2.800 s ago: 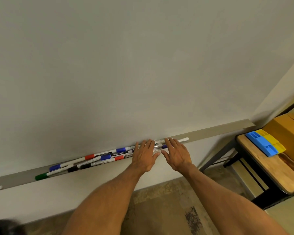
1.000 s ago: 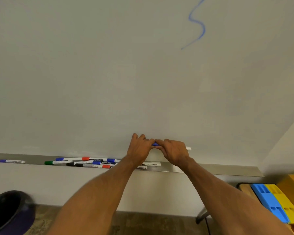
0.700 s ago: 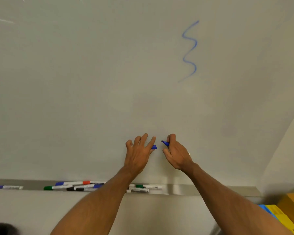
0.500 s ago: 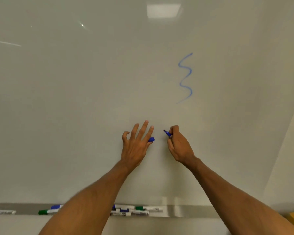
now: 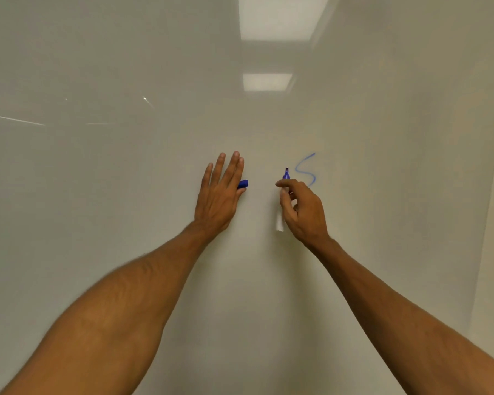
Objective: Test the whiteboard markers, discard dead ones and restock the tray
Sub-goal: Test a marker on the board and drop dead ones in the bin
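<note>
Right hand (image 5: 302,212): thumb and fingers pinching an uncapped blue marker (image 5: 280,222), tip pointing up, close to the whiteboard (image 5: 126,195) and just left of a blue squiggle (image 5: 305,169). Left hand (image 5: 218,195): fingers straight, blue cap (image 5: 243,184) pinched at its thumb side, apart from the marker

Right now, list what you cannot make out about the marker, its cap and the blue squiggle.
Head view only.
The blue cap: the left hand covers all but one end.
The marker: the right hand hides its mid-barrel; label unreadable.
The blue squiggle: lower end runs behind the right hand.
Tip against the whiteboard: contact cannot be told.
</note>
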Tool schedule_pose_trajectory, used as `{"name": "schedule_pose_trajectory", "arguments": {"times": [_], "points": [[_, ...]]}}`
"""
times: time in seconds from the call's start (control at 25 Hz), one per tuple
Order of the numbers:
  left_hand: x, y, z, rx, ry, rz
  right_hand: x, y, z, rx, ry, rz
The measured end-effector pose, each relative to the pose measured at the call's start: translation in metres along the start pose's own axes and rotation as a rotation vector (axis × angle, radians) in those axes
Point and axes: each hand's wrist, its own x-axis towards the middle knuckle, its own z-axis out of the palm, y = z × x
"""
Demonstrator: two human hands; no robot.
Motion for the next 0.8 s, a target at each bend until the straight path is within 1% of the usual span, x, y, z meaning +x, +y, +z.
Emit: {"name": "schedule_pose_trajectory", "arguments": {"times": [0.08,0.16,0.2,0.32,0.48,0.6,0.68,0.72,0.8], "points": [[0.013,-0.007,0.003,-0.015,0.007,0.033,0.008,0.0,0.001,0.006,0.014,-0.049],[0.023,-0.014,0.008,-0.017,0.013,0.071,0.015,0.0,0.002,-0.078,0.027,-0.135],[0.025,-0.017,0.01,-0.025,0.025,0.083,0.018,0.001,0.002,-0.104,0.053,-0.147],[0.024,-0.017,0.016,-0.059,0.087,0.086,0.025,0.003,0.004,-0.074,0.153,-0.078],[0.02,-0.018,0.023,-0.091,0.169,0.061,0.028,0.014,0.014,-0.034,0.16,0.072],[0.021,-0.018,0.023,-0.08,0.182,0.072,0.031,0.022,0.019,-0.122,0.14,0.132],[0.02,-0.018,0.023,-0.075,0.185,0.075,0.029,0.021,0.024,-0.186,0.171,0.139],[0.02,-0.018,0.024,-0.072,0.186,0.077,0.027,0.018,0.026,-0.205,0.182,0.118],[0.02,-0.018,0.024,-0.069,0.184,0.084,0.018,0.015,0.031,-0.27,0.152,-0.035]]}}
